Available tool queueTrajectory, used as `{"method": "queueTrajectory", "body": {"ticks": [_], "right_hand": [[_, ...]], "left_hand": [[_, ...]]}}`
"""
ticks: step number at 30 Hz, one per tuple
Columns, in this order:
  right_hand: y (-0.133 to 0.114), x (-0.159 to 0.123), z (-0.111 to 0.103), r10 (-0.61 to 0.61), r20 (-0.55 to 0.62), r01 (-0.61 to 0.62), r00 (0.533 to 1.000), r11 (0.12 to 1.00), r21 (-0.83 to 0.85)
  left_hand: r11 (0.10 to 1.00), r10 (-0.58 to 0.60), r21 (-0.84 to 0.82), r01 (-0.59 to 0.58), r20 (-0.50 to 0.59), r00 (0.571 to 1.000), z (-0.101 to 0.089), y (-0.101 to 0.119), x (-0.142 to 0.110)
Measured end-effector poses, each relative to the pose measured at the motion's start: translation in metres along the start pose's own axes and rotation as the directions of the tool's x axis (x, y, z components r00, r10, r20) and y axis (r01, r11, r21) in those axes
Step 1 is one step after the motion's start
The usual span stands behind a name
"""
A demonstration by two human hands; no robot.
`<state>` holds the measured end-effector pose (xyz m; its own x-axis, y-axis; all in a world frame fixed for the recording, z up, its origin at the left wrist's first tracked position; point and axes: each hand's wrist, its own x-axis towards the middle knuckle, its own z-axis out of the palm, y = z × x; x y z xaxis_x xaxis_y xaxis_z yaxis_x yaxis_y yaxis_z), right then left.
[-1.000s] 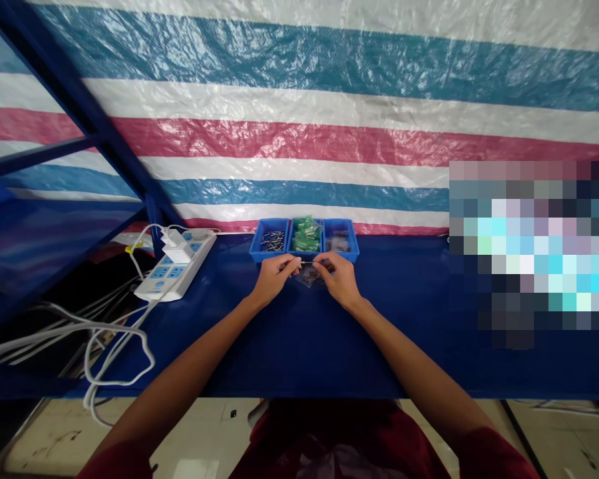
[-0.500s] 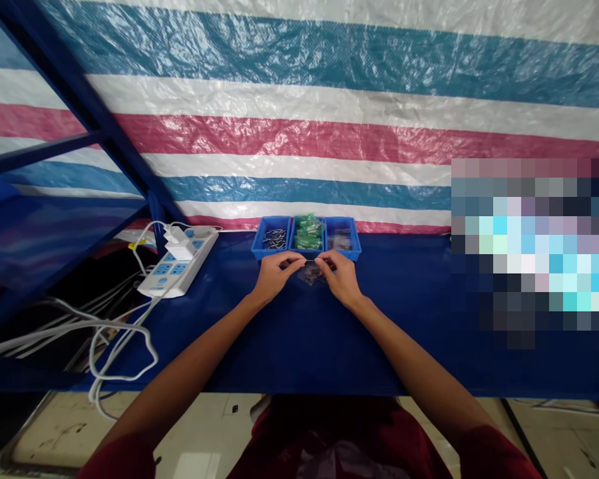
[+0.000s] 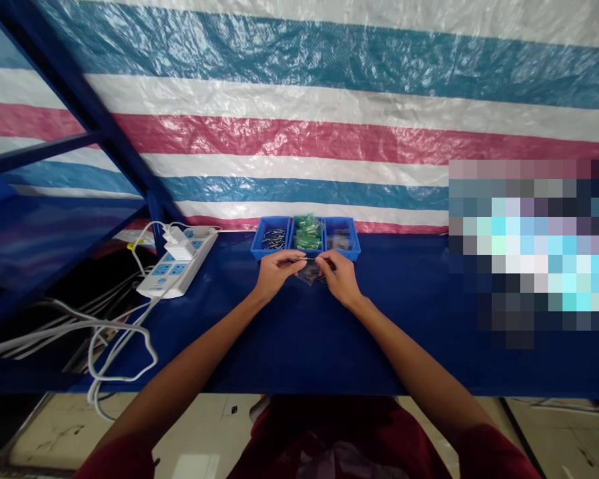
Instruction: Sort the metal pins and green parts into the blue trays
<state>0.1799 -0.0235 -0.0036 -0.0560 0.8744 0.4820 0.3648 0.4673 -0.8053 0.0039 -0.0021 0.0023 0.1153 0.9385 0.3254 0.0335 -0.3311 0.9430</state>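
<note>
Between my two hands runs a thin, pale metal rod (image 3: 309, 259), too small to name more closely. My left hand (image 3: 278, 271) pinches its left end between thumb and fingertips. My right hand (image 3: 338, 274) pinches the right end. Just below and behind the fingers lies a clear plastic bag (image 3: 309, 274) with small dark pieces in or near it, partly hidden by my right hand. Beyond the hands stand three joined blue bins: the left bin (image 3: 255, 247) holds small metal pieces, the middle one has green packets (image 3: 307, 233), the right bin (image 3: 355, 253) holds clear bags.
A white power strip (image 3: 180, 266) with a plugged-in white adapter (image 3: 178, 245) sits at the left of the blue table (image 3: 299, 352). Loose white cables (image 3: 124, 380) hang over its front left edge. A striped plastic sheet (image 3: 299, 140) rises behind. The right side is pixelated.
Both hands stay nearly in place, still pinching the thin rod. The left fingers have shifted their hold slightly. The view has moved a little.
</note>
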Motion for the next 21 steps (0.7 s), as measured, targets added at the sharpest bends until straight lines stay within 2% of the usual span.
{"method": "queueTrajectory", "body": {"ticks": [8,17,21], "right_hand": [[-0.002,-0.001,0.000,-0.006,0.025,0.004,1.000,0.999,0.044],[0.000,-0.002,0.002,-0.026,0.055,0.025,0.998,1.000,0.017],[-0.002,-0.001,0.001,-0.022,0.007,0.022,1.000,1.000,-0.016]], "left_hand": [[0.991,-0.053,-0.121,0.054,0.009,0.999,-0.001,-0.003,0.003],[0.992,-0.065,-0.104,0.071,0.056,0.996,0.001,-0.001,0.002],[0.998,-0.017,-0.064,0.019,0.034,0.999,0.002,0.005,-0.001]]}}
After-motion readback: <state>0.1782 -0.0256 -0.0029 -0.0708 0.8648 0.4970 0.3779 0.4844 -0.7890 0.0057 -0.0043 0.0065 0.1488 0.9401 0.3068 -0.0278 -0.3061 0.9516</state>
